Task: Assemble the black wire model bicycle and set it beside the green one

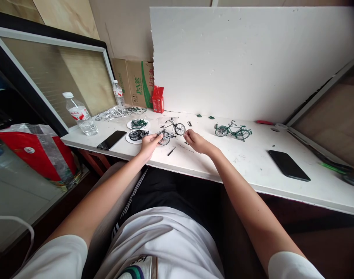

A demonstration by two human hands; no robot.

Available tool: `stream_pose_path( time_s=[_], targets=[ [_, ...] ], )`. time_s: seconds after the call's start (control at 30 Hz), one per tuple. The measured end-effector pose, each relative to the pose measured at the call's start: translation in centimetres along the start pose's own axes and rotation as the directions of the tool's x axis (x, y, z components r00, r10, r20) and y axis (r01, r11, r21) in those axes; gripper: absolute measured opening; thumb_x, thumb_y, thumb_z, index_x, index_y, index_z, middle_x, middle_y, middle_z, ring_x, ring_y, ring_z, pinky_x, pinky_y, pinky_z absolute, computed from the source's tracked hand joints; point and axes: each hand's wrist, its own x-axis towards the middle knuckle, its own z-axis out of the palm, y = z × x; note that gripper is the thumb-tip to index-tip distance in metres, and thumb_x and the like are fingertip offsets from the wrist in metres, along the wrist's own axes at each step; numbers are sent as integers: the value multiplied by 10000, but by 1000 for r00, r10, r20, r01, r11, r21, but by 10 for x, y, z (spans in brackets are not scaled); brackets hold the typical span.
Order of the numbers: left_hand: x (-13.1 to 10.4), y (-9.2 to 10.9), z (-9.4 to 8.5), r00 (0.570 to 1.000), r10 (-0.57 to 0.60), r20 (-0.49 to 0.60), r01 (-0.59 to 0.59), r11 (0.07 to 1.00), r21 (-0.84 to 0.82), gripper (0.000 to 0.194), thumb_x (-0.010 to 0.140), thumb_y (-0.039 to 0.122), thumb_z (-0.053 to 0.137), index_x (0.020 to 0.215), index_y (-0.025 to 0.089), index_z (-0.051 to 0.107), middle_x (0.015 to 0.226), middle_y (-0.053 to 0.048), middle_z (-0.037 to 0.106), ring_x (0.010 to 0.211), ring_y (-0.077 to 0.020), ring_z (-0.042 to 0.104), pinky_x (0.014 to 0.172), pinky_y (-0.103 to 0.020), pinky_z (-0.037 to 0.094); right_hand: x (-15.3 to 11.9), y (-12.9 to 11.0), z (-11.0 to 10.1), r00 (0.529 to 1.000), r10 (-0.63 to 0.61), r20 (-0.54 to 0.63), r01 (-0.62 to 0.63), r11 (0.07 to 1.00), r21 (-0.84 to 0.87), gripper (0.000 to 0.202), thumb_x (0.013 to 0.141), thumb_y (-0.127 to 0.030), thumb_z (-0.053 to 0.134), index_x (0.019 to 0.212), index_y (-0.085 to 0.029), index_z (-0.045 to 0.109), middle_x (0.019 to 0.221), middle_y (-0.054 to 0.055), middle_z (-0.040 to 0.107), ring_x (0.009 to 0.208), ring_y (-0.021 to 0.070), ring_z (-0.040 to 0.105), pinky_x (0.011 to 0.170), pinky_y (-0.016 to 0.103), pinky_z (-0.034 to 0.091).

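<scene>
Your left hand (150, 144) pinches a black, spoke-wheeled model bicycle (172, 135) inside the flat white table's (206, 164) six-o'clock edge; your right hand (195, 141), grip unclear, has space toward three o'clock.

This is probably a home hobby corner. The table (246, 159) holds a water bottle (81, 116) left, a green model bicycle (232, 133) right.
</scene>
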Motion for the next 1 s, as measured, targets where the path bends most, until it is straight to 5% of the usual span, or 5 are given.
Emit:
stream_pose_path(
  time_s=[0.23,0.37,0.6,0.8,1.0],
  targets=[
    [-2,-2,0,999,40,31,-43,995,87,567,659,593,997,945,133,831,992,-132,827,873,-232,741,786,-335,585,7,-9,28,982,-132,-134,176,896,408,486,972,-678,702,1007,-200,624,918,78,710,801,202,678,599,288,563],
    [-1,-6,0,997,70,32,-74,989,129,549,665,603,987,903,138,819,936,-116,821,823,-212,732,739,-307,567,12,-10,52,950,-116,-289,262,800,539,495,885,-646,815,1027,-179,736,942,111,790,827,238,767,635,342,667],
    [-1,-10,1,985,153,78,-165,967,192,516,696,602,966,862,143,800,882,-109,819,782,-210,740,730,-310,580,16,-3,79,910,-123,-395,319,816,481,276,899,-456,822,977,-191,828,958,98,844,822,241,808,764,371,687],
    [-2,-9,0,979,172,106,-192,957,219,524,701,605,963,889,140,814,905,-129,832,796,-233,764,734,-329,596,12,-7,81,846,-274,-457,420,871,255,197,982,-337,743,1084,-234,876,1060,88,856,944,249,805,724,333,659],
    [-2,-9,1,976,192,103,-211,951,228,497,692,579,974,871,147,807,922,-134,838,836,-246,781,779,-340,614,14,-5,84,839,-236,-489,360,916,176,142,1000,-284,751,1036,-236,879,1051,68,867,934,256,823,799,353,673]
  ],
)
